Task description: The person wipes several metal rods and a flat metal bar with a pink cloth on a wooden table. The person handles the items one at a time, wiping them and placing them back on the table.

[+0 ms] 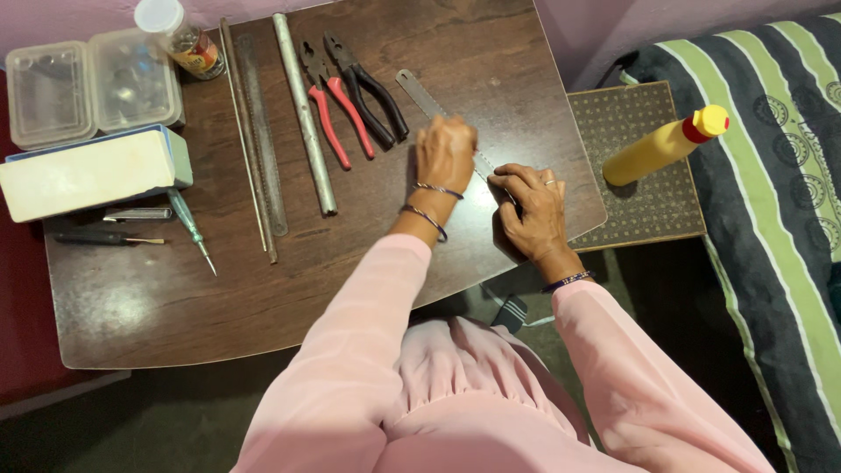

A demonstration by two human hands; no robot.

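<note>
The left hand (pixel 445 156) lay curled, knuckles up, on a thin steel ruler (pixel 419 95) that ran from eleven o'clock toward five across the dark wooden table (pixel 158 307); whether its fingers pinched the strip or merely pressed it could not be told. The right hand (pixel 532 213), at four o'clock of the left, rested its bent fingers on the ruler's near end, close to the table's right edge.

That end sat near the rim, so a push from either hand might have slid the strip off the table. At nine o'clock of the left hand, just beside it, lay black-handled pliers (pixel 372 88), then red-handled pliers (pixel 331 105), a metal rod (pixel 304 114) and a second long ruler (pixel 263 140); a leftward sweep of the ruler would probably have knocked them. A yellow bottle (pixel 661 146) lay at three o'clock, well apart.
</note>
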